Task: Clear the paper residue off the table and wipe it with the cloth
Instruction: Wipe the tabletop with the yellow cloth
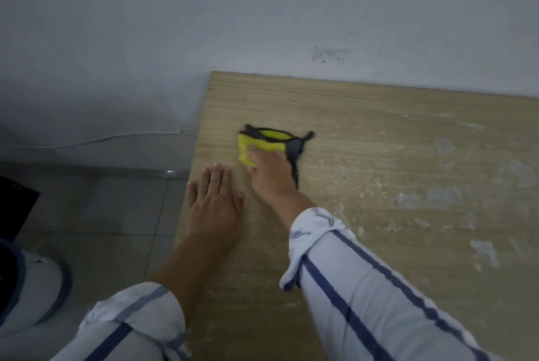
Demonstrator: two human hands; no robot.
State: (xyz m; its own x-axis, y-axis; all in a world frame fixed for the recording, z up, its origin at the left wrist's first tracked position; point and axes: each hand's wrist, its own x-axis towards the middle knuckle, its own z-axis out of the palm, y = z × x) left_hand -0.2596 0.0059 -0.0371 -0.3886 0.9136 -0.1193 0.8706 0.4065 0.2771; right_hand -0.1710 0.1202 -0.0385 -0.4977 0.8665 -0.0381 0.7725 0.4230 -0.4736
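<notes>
Right hand (269, 169) on seemingly bunched cloth (264, 141)

The fingertips of the right hand (269, 169) are buried in the bunched cloth (262, 141), which is smeared by motion blur; its dark part partly slips beneath the hand. The table (379, 127) runs off the right and bottom edges. The paper residue (443, 197) shows only as soft pale patches. A dark object (14, 209) is cut off at the left edge and cannot be identified.

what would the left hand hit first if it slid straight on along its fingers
Likely nothing: the left hand would pass just left of the cloth over bare table to the wall.
</notes>
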